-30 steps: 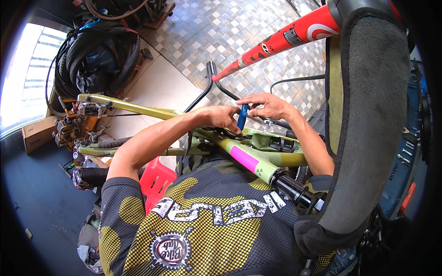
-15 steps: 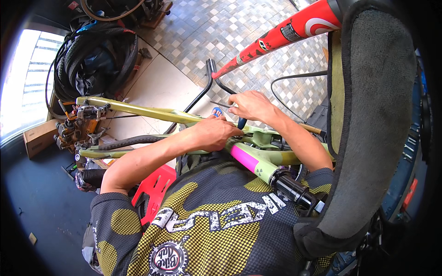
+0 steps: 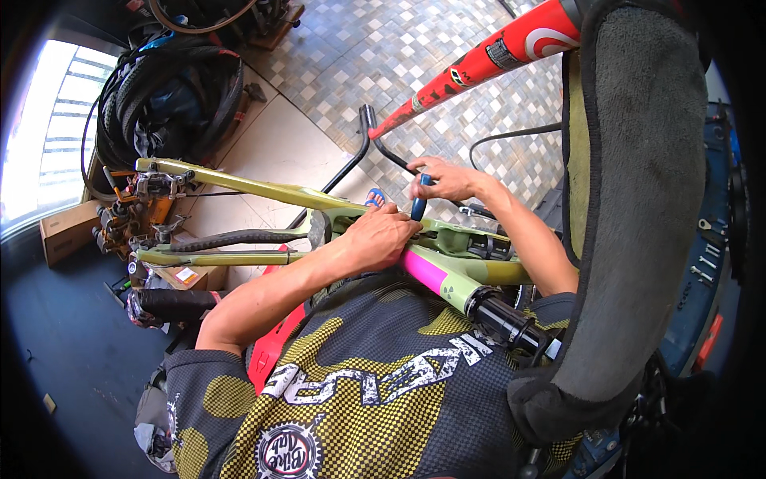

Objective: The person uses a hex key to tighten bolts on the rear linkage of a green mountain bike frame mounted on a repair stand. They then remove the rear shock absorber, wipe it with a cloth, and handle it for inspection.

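One blue tool (image 3: 420,203) shows, its tip indistinct beside the left hand (image 3: 381,237).

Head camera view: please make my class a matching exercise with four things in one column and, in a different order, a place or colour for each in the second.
Column 1
1. Blue-handled tool
2. Bicycle frame
3. Tyre bundle
4. Slanting pole

Column 2
A. Mostly red
B. Heaped in the upper left of the picture
C. At the fingertips of the right hand
D. Green, with a pink patch

Right pairs: 1-C, 2-D, 3-B, 4-A
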